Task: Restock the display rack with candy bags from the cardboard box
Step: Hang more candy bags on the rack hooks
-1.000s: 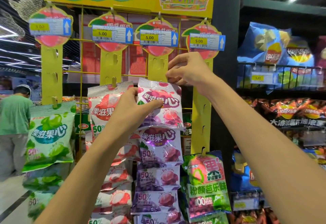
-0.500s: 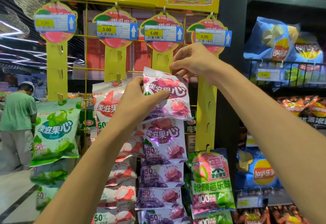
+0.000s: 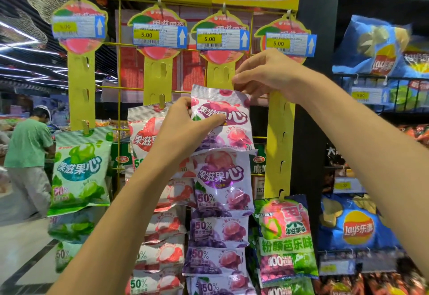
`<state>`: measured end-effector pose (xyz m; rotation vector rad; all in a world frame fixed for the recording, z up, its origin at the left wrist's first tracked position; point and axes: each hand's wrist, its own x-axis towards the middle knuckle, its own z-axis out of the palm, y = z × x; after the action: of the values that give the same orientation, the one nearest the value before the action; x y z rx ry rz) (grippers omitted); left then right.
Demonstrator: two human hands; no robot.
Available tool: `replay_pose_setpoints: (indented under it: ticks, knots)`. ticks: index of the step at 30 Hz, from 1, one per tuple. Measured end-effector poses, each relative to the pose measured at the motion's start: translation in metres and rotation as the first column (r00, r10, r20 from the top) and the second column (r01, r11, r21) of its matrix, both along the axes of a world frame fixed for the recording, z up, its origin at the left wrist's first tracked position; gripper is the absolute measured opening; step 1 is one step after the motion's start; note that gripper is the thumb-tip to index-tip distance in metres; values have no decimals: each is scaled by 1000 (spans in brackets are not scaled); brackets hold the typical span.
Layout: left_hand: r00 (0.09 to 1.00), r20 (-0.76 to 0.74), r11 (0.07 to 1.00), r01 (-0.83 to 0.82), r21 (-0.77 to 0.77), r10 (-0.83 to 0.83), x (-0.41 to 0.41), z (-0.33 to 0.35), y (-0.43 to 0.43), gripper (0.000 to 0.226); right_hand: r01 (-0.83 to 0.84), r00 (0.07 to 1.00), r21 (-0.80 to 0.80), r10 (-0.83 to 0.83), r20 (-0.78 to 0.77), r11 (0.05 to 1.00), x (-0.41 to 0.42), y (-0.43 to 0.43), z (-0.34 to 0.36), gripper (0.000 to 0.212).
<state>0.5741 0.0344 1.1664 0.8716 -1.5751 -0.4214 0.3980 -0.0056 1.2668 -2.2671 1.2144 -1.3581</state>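
The purple candy bag [image 3: 232, 118], glossy crinkled foil with a ribbed top seam, is clamped in both grips against the third yellow clip strip [image 3: 219, 74] of the display rack [image 3: 119, 67]. The left hand [image 3: 183, 129] holds its left edge with the thumb laid across the printed front, and the right hand [image 3: 262, 74] pinches its top seam by the strip. Just below it, at least four more purple bags [image 3: 220, 178] hang overlapping in a column. The rack is a yellow wire grid carrying four flat slotted strips, each topped by a peach-shaped card with a 5.00 price label [image 3: 221, 39]. The other strips hold green bags [image 3: 81, 169], red-and-white bags [image 3: 144, 136] and a pink-and-green bag [image 3: 285, 232]. Blue chip bags [image 3: 357, 227] fill the shelf to the right.
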Motion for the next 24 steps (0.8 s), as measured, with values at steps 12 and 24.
replay_pose_setpoints:
  ticks: [12,24]
  knots:
    - [996,77,998,-43,49,39,2,-8,-5,46,-95,995,55,93,28,994,-1,3,-2,13]
    - [900,254,926,-301,-229,355,-3,-44,4,94,-35,994,-5,35,103,999,5,4,-12,18]
